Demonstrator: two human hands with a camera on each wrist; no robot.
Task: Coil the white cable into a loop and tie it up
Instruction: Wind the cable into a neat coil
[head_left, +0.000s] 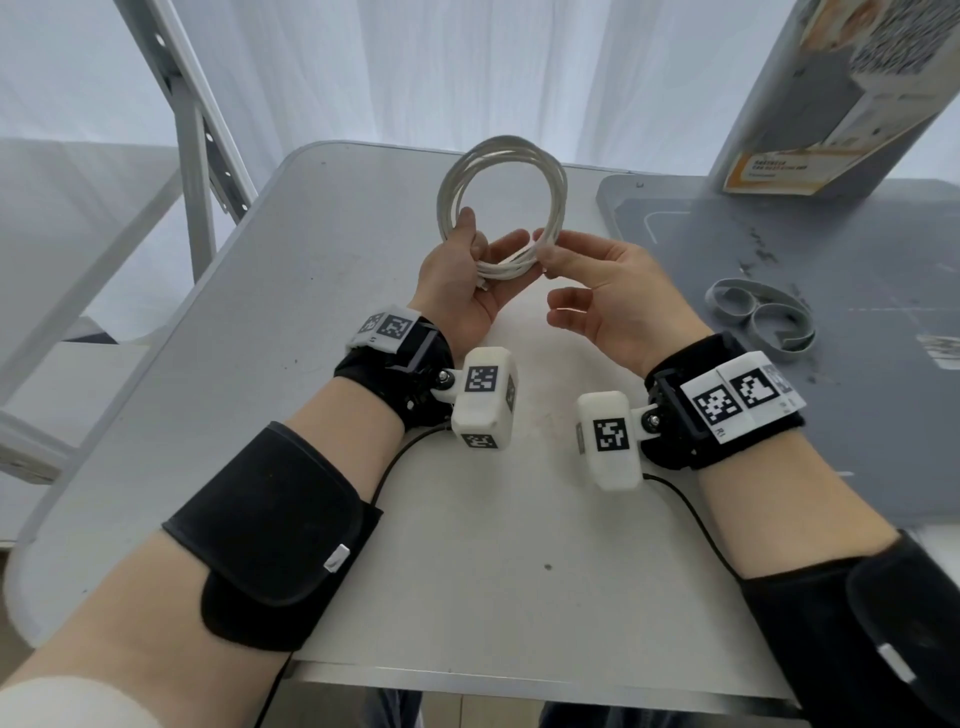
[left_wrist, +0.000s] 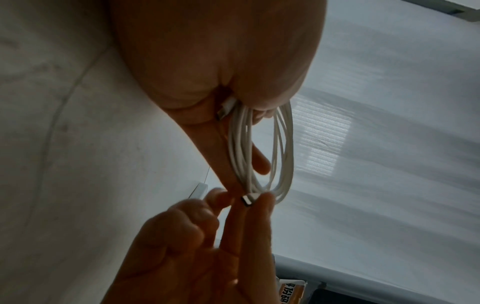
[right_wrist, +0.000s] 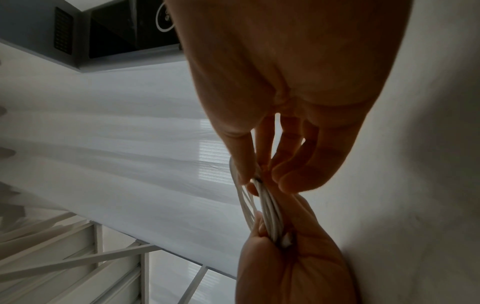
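The head view looks down from above on both hands; each wrist view looks closely along its palm; all share the white cable (head_left: 501, 208)

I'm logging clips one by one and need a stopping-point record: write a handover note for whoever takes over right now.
Left hand: grips the bottom of the cable coil, thumb over the strands, one plug tucked at the palm.
Right hand: pinches the coil's lower right, at the other plug.
Cable: held upright above the table, several turns, nothing tied round it.
Grey strap: lies curled on the dark mat, to the right, untouched.
Done: coiling.
Left: probably fetch the strap and bind the coil, keeping the left hand's grip.
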